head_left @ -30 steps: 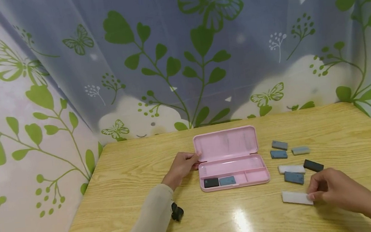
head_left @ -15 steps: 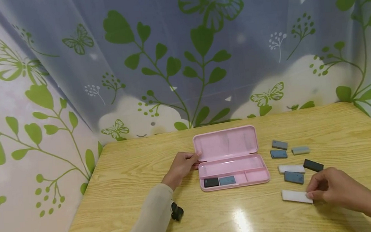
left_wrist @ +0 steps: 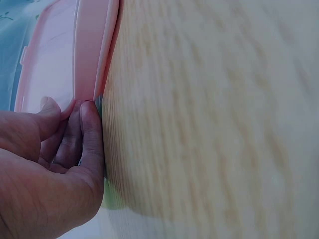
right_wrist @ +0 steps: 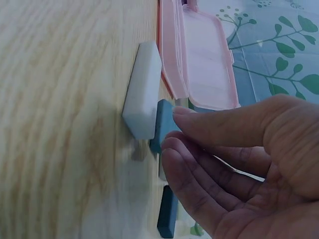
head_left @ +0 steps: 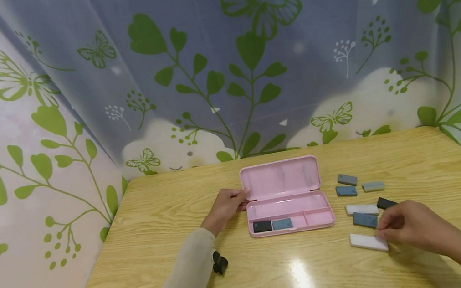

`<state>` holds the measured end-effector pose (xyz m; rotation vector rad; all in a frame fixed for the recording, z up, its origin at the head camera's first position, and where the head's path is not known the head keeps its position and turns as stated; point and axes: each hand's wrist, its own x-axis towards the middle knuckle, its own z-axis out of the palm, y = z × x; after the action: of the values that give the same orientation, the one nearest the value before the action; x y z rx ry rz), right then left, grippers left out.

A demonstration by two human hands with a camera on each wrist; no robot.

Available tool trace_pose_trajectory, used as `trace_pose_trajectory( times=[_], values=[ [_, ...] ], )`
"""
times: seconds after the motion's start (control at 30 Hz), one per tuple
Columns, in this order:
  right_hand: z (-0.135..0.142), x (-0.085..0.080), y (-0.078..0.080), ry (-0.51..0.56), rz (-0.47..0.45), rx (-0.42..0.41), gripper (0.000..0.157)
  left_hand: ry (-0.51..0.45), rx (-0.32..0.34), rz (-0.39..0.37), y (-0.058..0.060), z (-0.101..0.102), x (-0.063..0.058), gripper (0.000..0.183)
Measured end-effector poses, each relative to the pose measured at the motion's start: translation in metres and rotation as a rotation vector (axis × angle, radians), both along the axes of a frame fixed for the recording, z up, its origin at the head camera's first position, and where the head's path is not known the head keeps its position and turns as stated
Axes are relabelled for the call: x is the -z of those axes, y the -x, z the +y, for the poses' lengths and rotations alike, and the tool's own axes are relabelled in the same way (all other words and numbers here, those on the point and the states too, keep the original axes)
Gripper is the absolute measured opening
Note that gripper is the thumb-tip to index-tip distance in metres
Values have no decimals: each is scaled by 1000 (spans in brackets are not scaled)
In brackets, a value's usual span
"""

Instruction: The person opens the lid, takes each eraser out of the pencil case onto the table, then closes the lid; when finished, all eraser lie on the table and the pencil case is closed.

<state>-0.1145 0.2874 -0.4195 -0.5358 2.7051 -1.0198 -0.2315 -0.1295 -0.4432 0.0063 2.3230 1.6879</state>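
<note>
A pink pencil case lies on the table with its lid raised. My left hand pinches it at the left side by the hinge, the thumb on the lid's inner face in the left wrist view. Inside, a black eraser and a blue eraser sit side by side in the front compartment. My right hand hovers by the near end of a long white eraser, thumb and fingers loosely bent with a gap between them. In the right wrist view the white eraser lies apart from the fingertips.
Beyond the right hand, another blue eraser leans against a second white one. A black eraser is partly covered by the hand. Farther back lie a grey, a blue and a pale grey-green piece.
My right hand has let go of the white eraser and risen slightly away from it. That eraser has shifted a little toward the back. The left hand and the case have stayed put.
</note>
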Motion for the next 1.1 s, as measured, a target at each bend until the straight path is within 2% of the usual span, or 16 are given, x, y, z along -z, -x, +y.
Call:
trace_pose_trajectory(
  times=[0.2, 0.6, 1.1],
  values=[
    [-15, -8, 8, 8, -15, -24, 7, 7, -3, 1, 0, 0, 0, 32],
    [-67, -22, 27, 45, 33, -112, 7, -6, -3, 5, -1, 0, 0, 32],
    [-135, -24, 50, -7, 177, -219, 4, 3, -10, -6, 0, 0, 0, 31]
  ],
)
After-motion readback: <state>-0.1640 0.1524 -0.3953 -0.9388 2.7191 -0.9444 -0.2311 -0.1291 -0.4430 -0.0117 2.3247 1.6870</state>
